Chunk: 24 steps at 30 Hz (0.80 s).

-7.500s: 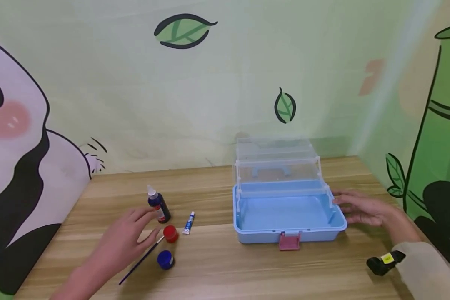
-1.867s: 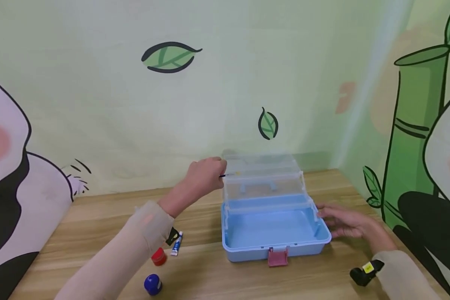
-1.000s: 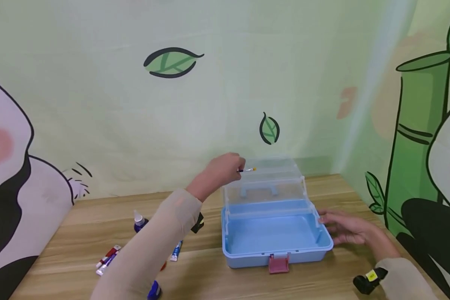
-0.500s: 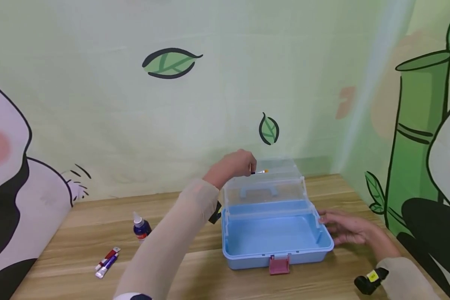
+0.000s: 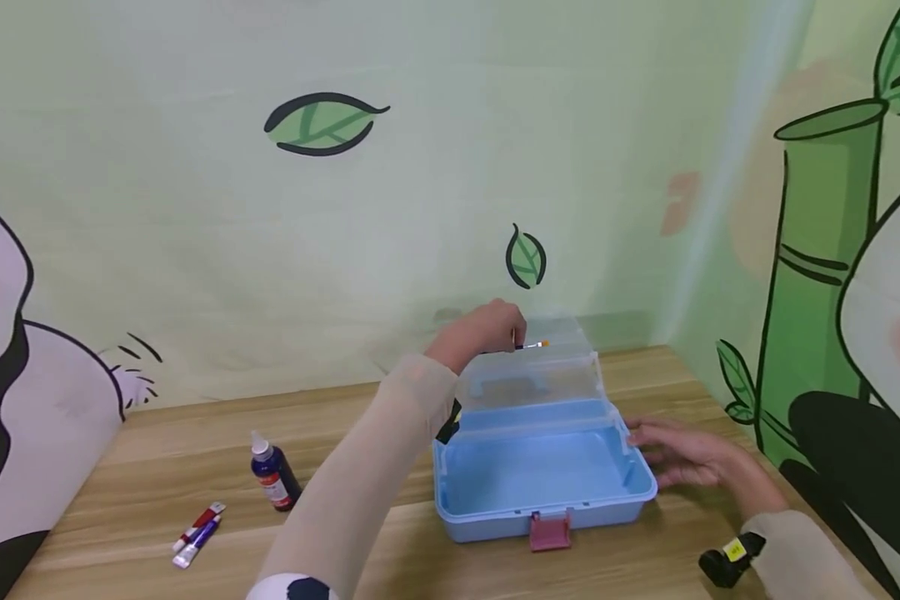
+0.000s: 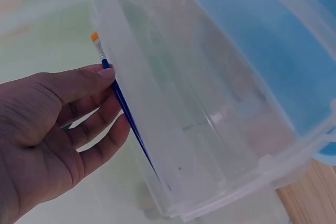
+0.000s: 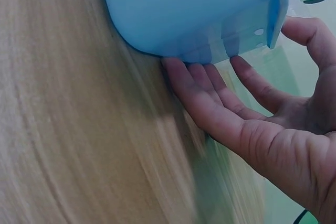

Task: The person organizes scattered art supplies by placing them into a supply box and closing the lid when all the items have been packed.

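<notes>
My left hand (image 6: 68,114) pinches a slim blue paintbrush (image 6: 123,100) with an orange tip between thumb and fingers. It hovers over the raised clear plastic section (image 6: 184,103) at the back of a light blue storage box (image 5: 540,471). In the left wrist view the brush's thin end overlaps the clear wall. My right hand (image 7: 278,108) rests its fingertips against the right side of the box, fingers loosely extended. The box stands open, its pink latch (image 5: 550,532) hanging down at the front.
Left on the wooden table (image 5: 120,483) stands a dark blue bottle (image 5: 275,477) with a white nozzle. Two small paint tubes, one red (image 5: 198,527) and one purple (image 5: 197,543), lie beside it. My left sleeve (image 5: 367,467) crosses the table's middle. A printed wall backdrop (image 5: 330,250) rises behind.
The paintbrush lay on the table beside the jars; my left hand has picked it up and carried it right, over the clear section. My left arm now hides both jars. The right hand stays at the box.
</notes>
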### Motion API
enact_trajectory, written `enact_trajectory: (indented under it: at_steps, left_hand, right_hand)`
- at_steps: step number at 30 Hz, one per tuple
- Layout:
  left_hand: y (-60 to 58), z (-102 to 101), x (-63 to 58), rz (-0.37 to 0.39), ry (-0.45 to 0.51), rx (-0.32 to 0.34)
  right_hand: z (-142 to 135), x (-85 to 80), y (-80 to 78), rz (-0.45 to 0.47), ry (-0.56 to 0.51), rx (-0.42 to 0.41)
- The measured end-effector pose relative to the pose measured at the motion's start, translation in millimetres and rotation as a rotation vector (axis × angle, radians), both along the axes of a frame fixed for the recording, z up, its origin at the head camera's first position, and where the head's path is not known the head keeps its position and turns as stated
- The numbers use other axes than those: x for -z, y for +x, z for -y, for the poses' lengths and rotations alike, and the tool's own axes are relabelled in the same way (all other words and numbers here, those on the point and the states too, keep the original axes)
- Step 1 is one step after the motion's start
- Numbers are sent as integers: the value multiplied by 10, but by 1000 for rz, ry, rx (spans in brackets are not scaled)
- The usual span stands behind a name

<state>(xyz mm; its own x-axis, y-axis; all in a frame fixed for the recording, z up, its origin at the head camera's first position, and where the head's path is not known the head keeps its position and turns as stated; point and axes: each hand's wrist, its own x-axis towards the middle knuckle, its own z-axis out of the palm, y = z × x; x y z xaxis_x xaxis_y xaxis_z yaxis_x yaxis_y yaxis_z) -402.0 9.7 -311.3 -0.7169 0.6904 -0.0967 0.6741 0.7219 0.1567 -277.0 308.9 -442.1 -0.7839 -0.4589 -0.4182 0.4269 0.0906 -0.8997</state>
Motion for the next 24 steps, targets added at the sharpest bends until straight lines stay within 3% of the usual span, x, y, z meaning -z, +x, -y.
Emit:
enact_trajectory:
  at_steps: [5, 9, 17, 24]
  left_hand:
    - [23, -10, 44, -9, -36, -37]
    - [40, -3, 79, -1, -33, -30]
    - [3, 7, 21, 20, -75, -13]
    - [-18, -11, -66, 150, -122, -13]
  right_hand:
    - [8, -8, -16, -12, 2, -2]
    - [0, -3, 1, -18, 9, 8]
    - [11, -3, -12, -22, 8, 25]
    - [-30, -1, 4, -21, -7, 26]
